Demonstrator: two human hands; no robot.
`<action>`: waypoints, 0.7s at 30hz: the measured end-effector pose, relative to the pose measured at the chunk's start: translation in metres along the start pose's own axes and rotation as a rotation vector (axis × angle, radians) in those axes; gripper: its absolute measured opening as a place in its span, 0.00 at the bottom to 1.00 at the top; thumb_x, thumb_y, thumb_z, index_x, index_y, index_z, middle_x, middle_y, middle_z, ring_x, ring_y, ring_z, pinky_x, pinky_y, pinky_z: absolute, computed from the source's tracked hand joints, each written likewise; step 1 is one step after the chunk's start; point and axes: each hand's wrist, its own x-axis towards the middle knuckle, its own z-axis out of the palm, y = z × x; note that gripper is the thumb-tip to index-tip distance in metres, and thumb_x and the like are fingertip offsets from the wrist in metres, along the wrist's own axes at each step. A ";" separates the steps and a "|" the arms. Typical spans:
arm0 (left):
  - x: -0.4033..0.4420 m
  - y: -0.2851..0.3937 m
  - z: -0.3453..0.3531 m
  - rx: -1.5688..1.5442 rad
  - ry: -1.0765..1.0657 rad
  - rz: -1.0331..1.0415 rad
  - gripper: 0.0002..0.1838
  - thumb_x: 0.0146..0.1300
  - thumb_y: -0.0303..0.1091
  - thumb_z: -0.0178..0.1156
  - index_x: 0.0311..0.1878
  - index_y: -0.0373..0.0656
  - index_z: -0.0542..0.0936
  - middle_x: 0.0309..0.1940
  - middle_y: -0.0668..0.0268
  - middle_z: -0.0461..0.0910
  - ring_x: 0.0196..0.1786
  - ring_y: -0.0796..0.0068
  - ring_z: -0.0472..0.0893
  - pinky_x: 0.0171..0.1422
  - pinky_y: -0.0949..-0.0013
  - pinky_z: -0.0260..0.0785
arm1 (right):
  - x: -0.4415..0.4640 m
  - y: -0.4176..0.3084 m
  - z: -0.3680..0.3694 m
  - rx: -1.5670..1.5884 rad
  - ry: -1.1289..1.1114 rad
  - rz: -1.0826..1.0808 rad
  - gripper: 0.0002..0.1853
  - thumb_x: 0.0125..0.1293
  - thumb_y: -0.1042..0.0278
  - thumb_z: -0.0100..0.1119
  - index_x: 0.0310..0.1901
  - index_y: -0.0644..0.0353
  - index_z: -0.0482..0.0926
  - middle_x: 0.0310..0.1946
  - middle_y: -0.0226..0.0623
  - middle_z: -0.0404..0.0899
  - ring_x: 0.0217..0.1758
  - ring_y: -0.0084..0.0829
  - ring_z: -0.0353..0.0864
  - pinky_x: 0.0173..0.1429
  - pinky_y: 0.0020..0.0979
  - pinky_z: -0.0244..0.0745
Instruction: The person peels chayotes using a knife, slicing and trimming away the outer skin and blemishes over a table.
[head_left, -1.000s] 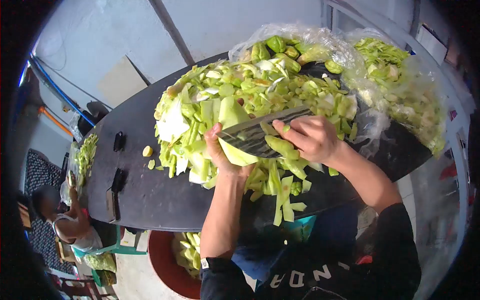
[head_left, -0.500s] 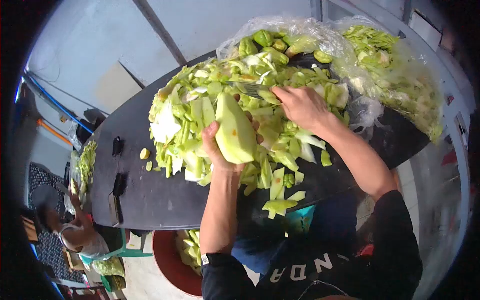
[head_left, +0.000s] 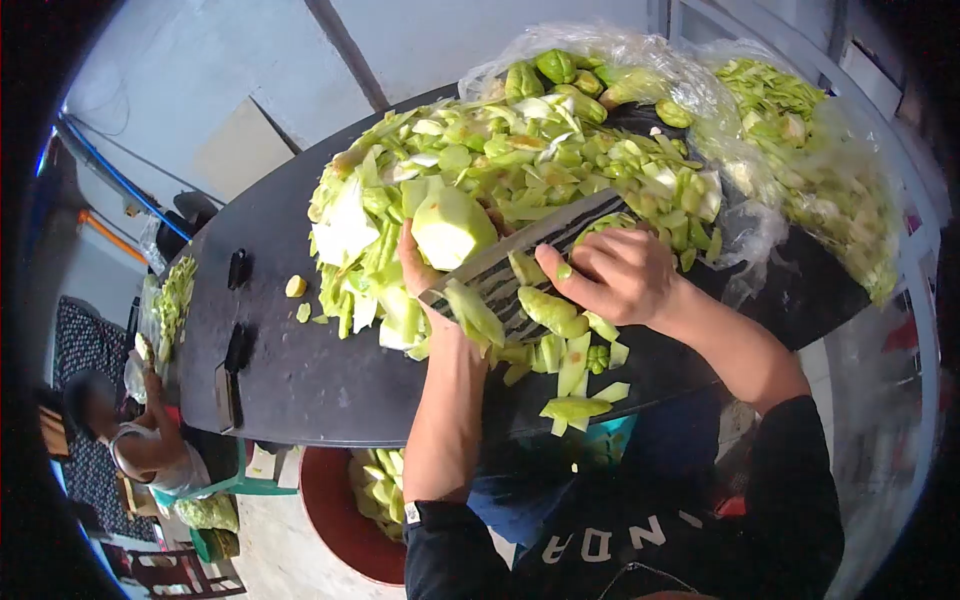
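My left hand [head_left: 422, 272] is wrapped round a large peeled pale green vegetable [head_left: 452, 230], whose cut face points up. In my right hand [head_left: 622, 275] is the handle of a wide striped knife [head_left: 500, 282]. Its blade lies slanted across the lower side of the vegetable, over my left palm. Cut green slices cling to the blade, one of them near its tip. Behind both hands spreads a big heap of cut green pieces [head_left: 540, 160]. A few strips [head_left: 585, 408] lie at the table's near edge.
On the dark table [head_left: 300, 380] are small black objects [head_left: 232, 370] at left. Whole green vegetables [head_left: 556, 66] and a clear plastic bag of slices [head_left: 790, 150] are at the back. Below stands a red tub [head_left: 335, 520] holding pieces. Another person [head_left: 160, 440] sits at far left.
The knife has come from the heap back onto the vegetable, after being lifted off it half a second ago. The vegetable is now tipped with its end upward, and slices lie on the blade.
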 end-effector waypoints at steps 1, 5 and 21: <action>0.001 0.001 0.001 -0.125 -0.003 -0.081 0.32 0.62 0.61 0.55 0.57 0.42 0.75 0.46 0.55 0.81 0.45 0.57 0.82 0.53 0.56 0.76 | 0.000 0.000 0.000 0.000 0.000 -0.004 0.22 0.48 0.72 0.59 0.49 0.61 0.83 0.20 0.27 0.69 0.22 0.26 0.75 0.25 0.27 0.74; 0.003 0.002 -0.004 0.034 -0.091 -0.001 0.32 0.60 0.57 0.57 0.58 0.41 0.75 0.48 0.54 0.81 0.47 0.57 0.81 0.54 0.56 0.75 | 0.001 0.002 -0.003 -0.056 -0.040 -0.010 0.20 0.51 0.72 0.59 0.48 0.59 0.83 0.21 0.26 0.70 0.23 0.24 0.76 0.26 0.25 0.75; -0.003 -0.005 0.001 -0.038 0.034 -0.016 0.30 0.57 0.54 0.53 0.56 0.42 0.75 0.46 0.58 0.80 0.51 0.59 0.79 0.59 0.57 0.71 | -0.009 0.033 0.008 -0.120 -0.108 0.321 0.13 0.55 0.73 0.61 0.43 0.57 0.82 0.22 0.29 0.76 0.24 0.29 0.82 0.26 0.32 0.78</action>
